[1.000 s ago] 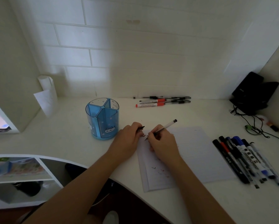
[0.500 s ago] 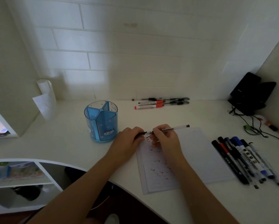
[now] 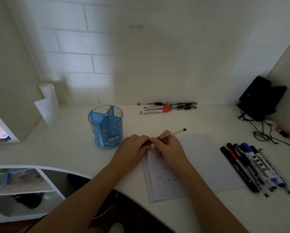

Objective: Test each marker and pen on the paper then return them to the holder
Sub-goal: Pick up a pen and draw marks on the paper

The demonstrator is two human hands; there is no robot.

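From the head view, both bare hands meet at the top left corner of the white sheet of paper (image 3: 206, 158), which lies flat on the white tabletop (image 3: 70, 142) and bears small red and dark test marks near its left edge. The right hand (image 3: 167, 148) grips a clear-barrelled pen with a black end plug (image 3: 173, 133); the barrel slants up and to the right out of the fingers, and its writing end is hidden between the two hands. The left hand (image 3: 132, 147) is curled, pinching a small black piece (image 3: 146, 143) that looks like a pen cap, right against the right hand's fingertips. The translucent blue cylindrical pen holder with a cat face on its wall (image 3: 105, 126) stands upright just left of the left hand, its divided compartments showing no pens. Near the white tiled wall (image 3: 141, 64), a loose group of red-capped markers and black pens (image 3: 167, 107) lies well apart from the hands. To the right of the paper, a row of black and blue markers and pens (image 3: 253, 167) lies side by side. In the far right corner sits a black device with trailing cables (image 3: 260, 96)
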